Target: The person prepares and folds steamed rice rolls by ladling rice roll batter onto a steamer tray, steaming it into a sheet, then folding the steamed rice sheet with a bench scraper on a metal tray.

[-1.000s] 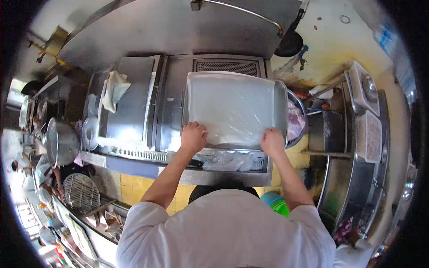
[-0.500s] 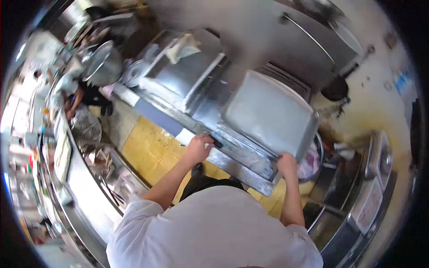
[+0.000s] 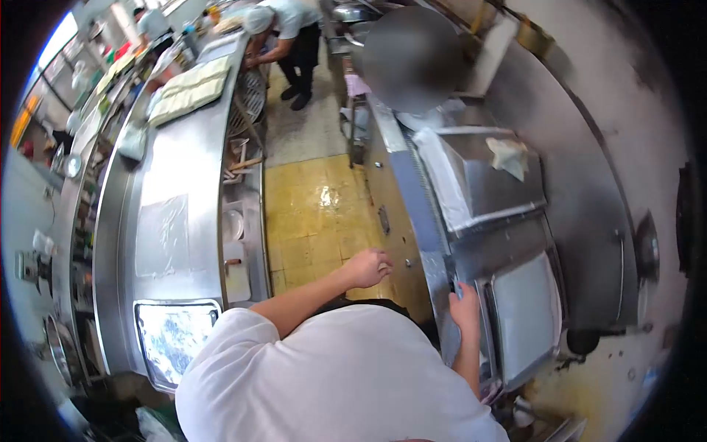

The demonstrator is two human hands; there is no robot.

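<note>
My left hand (image 3: 368, 268) hangs over the floor gap in front of the right-hand counter, fingers loosely curled and apart, with nothing visible in them. At that counter's front edge, my right hand (image 3: 465, 308) is closed beside a small dark object (image 3: 453, 286); what its fingers hold is too small to make out. Just right of that hand lies a rectangular metal tray (image 3: 527, 302) with a pale, smooth surface. Farther along the same counter stands a large steel cover (image 3: 493, 193), with a crumpled cloth (image 3: 509, 156) on top.
A long steel counter (image 3: 177, 243) runs along the left, bearing a shiny tray (image 3: 177, 335) and folded pale cloths (image 3: 190, 90). Between the counters lies wet yellow floor (image 3: 317, 214). A co-worker (image 3: 291, 29) bends over at the far end of the aisle.
My view has swung left toward the aisle. My left hand has come off the counter edge. My right hand has let go of the tray's rim and moved to the counter's edge.
</note>
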